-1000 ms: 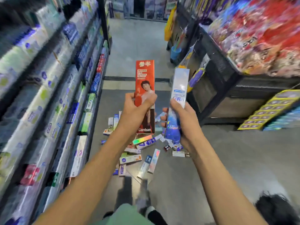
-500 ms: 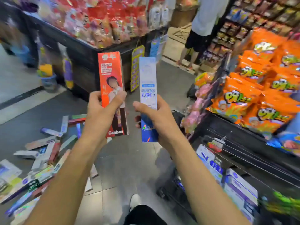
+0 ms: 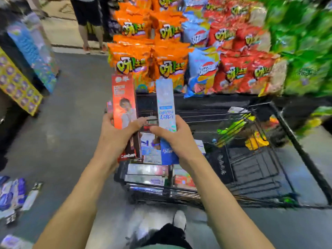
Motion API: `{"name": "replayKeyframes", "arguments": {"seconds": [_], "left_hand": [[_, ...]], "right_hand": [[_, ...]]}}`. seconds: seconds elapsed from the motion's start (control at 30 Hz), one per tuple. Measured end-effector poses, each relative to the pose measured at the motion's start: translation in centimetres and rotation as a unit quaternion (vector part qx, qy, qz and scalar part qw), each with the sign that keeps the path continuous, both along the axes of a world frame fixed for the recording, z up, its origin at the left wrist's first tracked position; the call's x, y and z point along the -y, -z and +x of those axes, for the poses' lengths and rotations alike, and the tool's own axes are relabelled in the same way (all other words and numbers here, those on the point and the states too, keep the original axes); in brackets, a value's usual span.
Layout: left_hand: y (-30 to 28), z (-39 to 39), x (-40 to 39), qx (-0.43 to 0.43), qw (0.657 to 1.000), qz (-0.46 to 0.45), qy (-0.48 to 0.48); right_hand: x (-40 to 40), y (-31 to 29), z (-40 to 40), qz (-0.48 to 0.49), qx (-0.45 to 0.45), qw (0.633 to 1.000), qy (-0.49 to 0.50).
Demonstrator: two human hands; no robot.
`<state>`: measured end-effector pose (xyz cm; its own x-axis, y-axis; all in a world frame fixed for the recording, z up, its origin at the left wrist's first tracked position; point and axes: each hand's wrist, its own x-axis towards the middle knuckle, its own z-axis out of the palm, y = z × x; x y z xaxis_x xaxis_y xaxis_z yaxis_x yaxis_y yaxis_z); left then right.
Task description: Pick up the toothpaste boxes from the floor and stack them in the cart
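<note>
My left hand [image 3: 117, 139] grips a red toothpaste box [image 3: 124, 103] held upright. A silvery-blue toothpaste box [image 3: 165, 105], also upright, is held in my right hand [image 3: 177, 139]. Both boxes hang over the left part of a black wire cart [image 3: 294, 141]. Several toothpaste boxes [image 3: 147, 174] lie stacked flat in the cart's near left corner, under my hands. More toothpaste boxes [image 3: 16, 194] lie scattered on the grey floor at the far left.
A display of orange, red, blue and green snack bags [image 3: 172, 56] rises right behind the cart. Green and yellow packets [image 3: 233, 128] lie in the cart's right side. A person's legs [image 3: 89, 24] stand at the top left. A yellow display stand [image 3: 16, 87] leans at left.
The view has swung right, from the pile on the floor to the cart. Both hands kept their boxes and now hold them over the cart.
</note>
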<state>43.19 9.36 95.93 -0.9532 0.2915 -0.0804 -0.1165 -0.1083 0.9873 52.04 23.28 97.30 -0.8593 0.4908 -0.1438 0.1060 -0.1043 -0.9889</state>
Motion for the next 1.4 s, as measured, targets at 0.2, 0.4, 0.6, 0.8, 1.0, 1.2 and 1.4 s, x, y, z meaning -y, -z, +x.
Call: {"name": "replayKeyframes", "arguments": {"seconds": [0.2,0.4,0.6,0.8,1.0,1.2,1.4], "left_hand": [[3.9,1.2,-17.2,-0.006,0.996,-0.081,0.018],[8.0,0.2,-28.6,-0.086,0.973,-0.206,0.06],[14.1,-1.5,-33.4,-0.134,0.924,-0.314,0.175],[23.6,-3.4,-34.0,-0.152,0.848,-0.385,0.332],[33.0,-3.8,-35.4,-0.252,0.751,-0.429,0.434],[39.5,-3.6,-37.5,-0.335,0.598,-0.519,0.511],[42.5,-3.5,-38.4,-0.371,0.57,-0.549,0.486]], "right_hand": [[-17.9,4.0,2.8,0.043,0.037,0.998,0.042],[-29.5,7.7,3.9,0.045,0.098,0.992,0.06],[-34.5,13.2,4.6,-0.035,0.127,0.988,0.079],[-36.0,20.3,4.5,-0.087,0.091,0.986,0.111],[-36.8,27.4,3.8,-0.123,0.101,0.974,0.162],[-37.5,32.0,4.5,-0.126,0.143,0.965,0.179],[-37.6,35.2,5.5,-0.106,0.176,0.964,0.17]]}}
